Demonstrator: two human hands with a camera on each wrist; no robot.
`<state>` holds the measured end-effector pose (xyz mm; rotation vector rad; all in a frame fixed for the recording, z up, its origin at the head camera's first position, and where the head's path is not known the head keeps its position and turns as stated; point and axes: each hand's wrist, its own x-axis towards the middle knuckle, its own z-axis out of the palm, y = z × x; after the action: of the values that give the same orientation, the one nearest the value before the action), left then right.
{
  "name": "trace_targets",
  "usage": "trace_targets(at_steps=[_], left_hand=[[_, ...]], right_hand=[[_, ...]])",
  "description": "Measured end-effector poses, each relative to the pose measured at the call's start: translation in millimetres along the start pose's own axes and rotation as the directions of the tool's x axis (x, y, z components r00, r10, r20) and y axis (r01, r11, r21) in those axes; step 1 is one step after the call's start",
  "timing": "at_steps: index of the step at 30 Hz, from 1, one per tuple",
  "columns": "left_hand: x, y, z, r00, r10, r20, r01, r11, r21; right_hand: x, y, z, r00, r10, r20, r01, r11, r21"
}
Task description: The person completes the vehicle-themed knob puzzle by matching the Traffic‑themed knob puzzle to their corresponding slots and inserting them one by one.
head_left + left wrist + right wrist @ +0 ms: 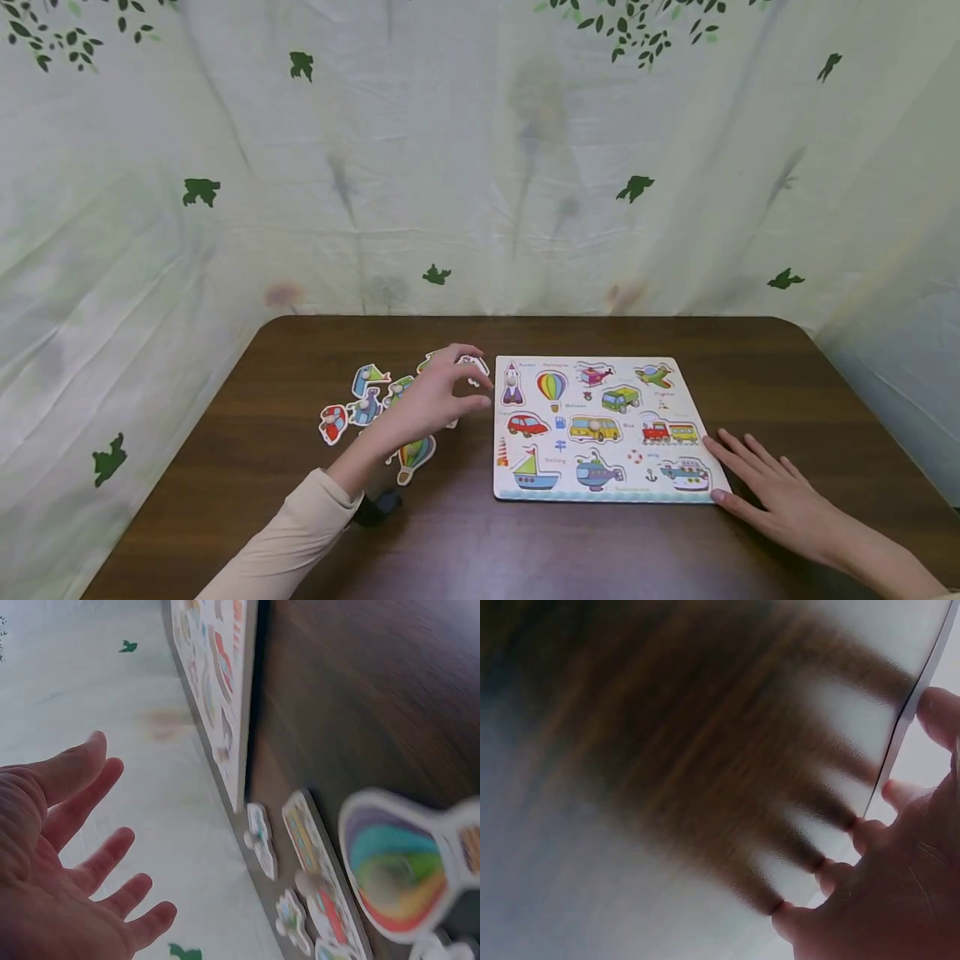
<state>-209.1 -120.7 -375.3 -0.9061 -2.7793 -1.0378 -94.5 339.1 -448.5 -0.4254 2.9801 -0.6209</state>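
My left hand point(427, 396) is raised over a cluster of knobbed puzzle pieces, its fingers loosely bent and nothing between them. Its fingertips overlap the area beside the left edge of a white vehicle puzzle board point(570, 495) in the head view. Below the hand lies a hot-air balloon piece point(415, 454); the left wrist view shows a train piece point(324, 896) close to it. At the board's lower right corner, my right hand point(783, 504) rests with spread fingers on the table, fingertips at the edge and thumb touching the corner.
A red car piece point(333, 424), a sailboat piece point(369, 379) and several others lie on the left of the brown table point(247, 467). The left hand hides part of this cluster. A pale curtain point(465, 167) with leaf prints hangs behind the table.
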Motion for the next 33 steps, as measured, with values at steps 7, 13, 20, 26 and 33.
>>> trace_targets(at_steps=[7,13,20,26,33], left_hand=[[-20.8,-15.1,-10.7,1.0,0.013,0.003,-0.013,0.999,0.053],[-37.4,-28.9,-20.9,0.999,0.015,0.036,-0.017,0.999,0.037],[-51.7,-46.7,-30.2,0.99,0.05,0.133,-0.053,0.998,0.024],[-63.1,-59.1,-36.3,0.982,0.021,0.186,-0.02,1.0,-0.009],[-72.0,-70.6,-34.7,0.98,0.009,0.198,-0.009,1.0,0.002]], right_hand=[[0.9,-1.0,-2.6,1.0,0.005,0.004,-0.005,1.0,-0.013],[0.9,-1.1,-2.3,1.0,0.007,0.007,-0.007,1.0,-0.008],[0.4,-0.3,-1.3,1.0,0.005,0.002,-0.005,1.0,-0.008],[1.1,-1.4,-0.6,1.0,-0.005,-0.005,0.005,1.0,-0.021],[0.0,-1.7,-0.8,1.0,-0.006,-0.006,0.006,1.0,-0.015]])
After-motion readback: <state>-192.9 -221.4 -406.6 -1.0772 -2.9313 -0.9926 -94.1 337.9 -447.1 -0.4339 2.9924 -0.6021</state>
